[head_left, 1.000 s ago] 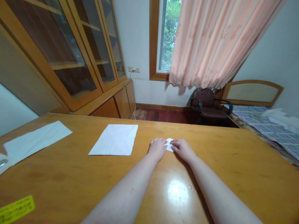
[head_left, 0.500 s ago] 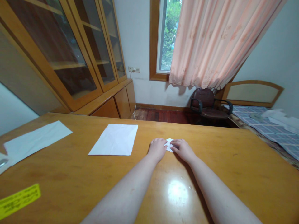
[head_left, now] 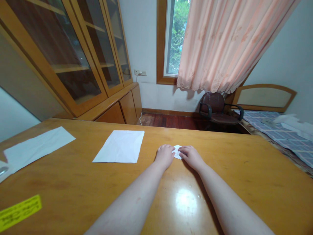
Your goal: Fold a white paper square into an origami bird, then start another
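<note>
A small piece of folded white paper [head_left: 177, 152] lies on the wooden table between my two hands. My left hand [head_left: 165, 155] has its fingers curled together on the paper's left side, with the thumb toward its middle. From the right, my right hand [head_left: 190, 156] pinches the opposite edge, thumb nearer to me and fingers beyond. The hands cover both sides of the paper, so its full outline is hidden. Further left on the table lies a flat white sheet of paper [head_left: 119, 147], apart from both hands.
Another long white sheet [head_left: 40, 147] lies at the table's far left, near a yellow label with writing [head_left: 21, 212]. Beyond the wooden table [head_left: 227, 163] stand a glass-door cabinet [head_left: 97, 58], a dark office chair [head_left: 215, 107] and a bed [head_left: 281, 127].
</note>
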`<state>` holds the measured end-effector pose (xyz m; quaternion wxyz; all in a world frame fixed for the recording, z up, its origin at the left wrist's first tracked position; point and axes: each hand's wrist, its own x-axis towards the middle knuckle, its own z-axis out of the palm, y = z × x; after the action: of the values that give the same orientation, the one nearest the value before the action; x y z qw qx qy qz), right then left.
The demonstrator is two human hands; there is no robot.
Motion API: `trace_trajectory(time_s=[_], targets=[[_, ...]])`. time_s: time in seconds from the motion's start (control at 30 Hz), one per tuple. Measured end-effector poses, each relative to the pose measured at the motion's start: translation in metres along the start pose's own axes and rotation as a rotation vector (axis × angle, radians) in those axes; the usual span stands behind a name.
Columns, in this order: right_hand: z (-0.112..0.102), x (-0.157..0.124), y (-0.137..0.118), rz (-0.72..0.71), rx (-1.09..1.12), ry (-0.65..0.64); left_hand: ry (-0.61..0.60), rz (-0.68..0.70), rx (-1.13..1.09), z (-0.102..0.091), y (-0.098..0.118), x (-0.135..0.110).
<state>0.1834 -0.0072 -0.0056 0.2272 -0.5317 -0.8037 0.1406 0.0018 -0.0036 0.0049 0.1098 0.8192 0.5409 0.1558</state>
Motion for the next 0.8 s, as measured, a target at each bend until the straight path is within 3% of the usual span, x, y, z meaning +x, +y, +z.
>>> trace_trajectory(time_s=[0.6, 0.8], targets=[[0.007, 0.003, 0.011, -0.005, 0.087, 0.039, -0.019, 0.012, 0.014, -0.001, 0.000, 0.000], [0.009, 0.004, 0.016, 0.091, -0.013, 0.050, -0.012, 0.076, 0.001, -0.002, 0.006, -0.005]])
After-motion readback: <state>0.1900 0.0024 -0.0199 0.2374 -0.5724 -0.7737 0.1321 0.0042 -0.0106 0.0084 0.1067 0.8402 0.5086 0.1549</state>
